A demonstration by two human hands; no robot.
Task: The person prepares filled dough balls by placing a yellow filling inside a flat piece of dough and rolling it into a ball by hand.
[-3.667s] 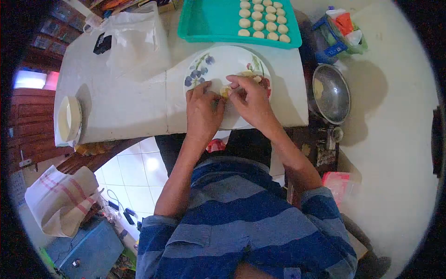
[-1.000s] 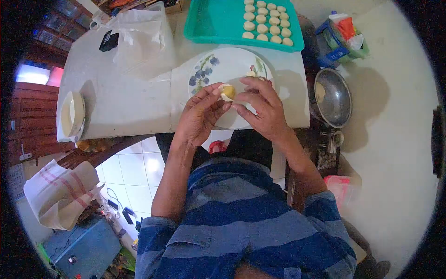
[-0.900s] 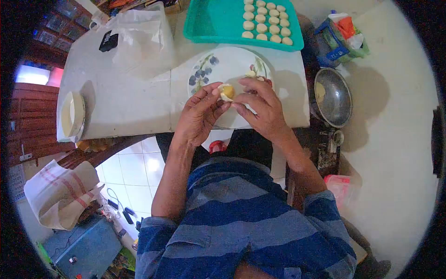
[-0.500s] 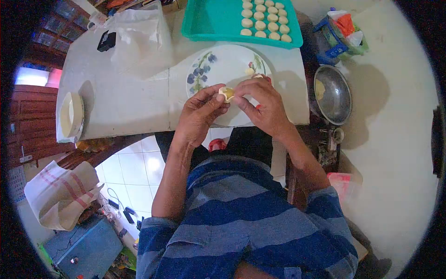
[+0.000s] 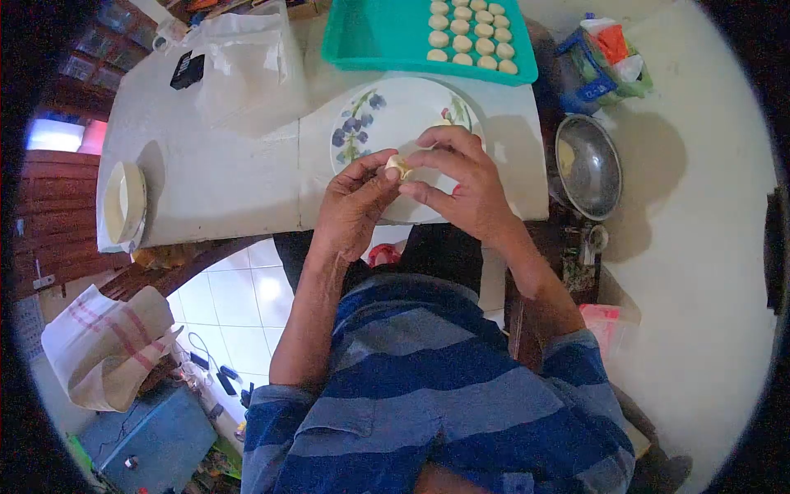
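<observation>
In the head view, the left hand (image 5: 354, 206) and the right hand (image 5: 465, 185) meet above the flowered plate (image 5: 362, 123). The fingers of both hands pinch a small piece of dough (image 5: 398, 165) between their tips; it is held in the air, just over the near part of the plate. Its top looks not fully closed, so I judge this piece is half shaped. Rows of finished round pieces (image 5: 471, 37) lie on the right part of the teal tray (image 5: 370, 37), and its left part is bare, so much room remains there. A pale lump shows in the metal bowl (image 5: 586, 165). The plate lies near the front edge of the bench (image 5: 222, 181); open room is on its left.
</observation>
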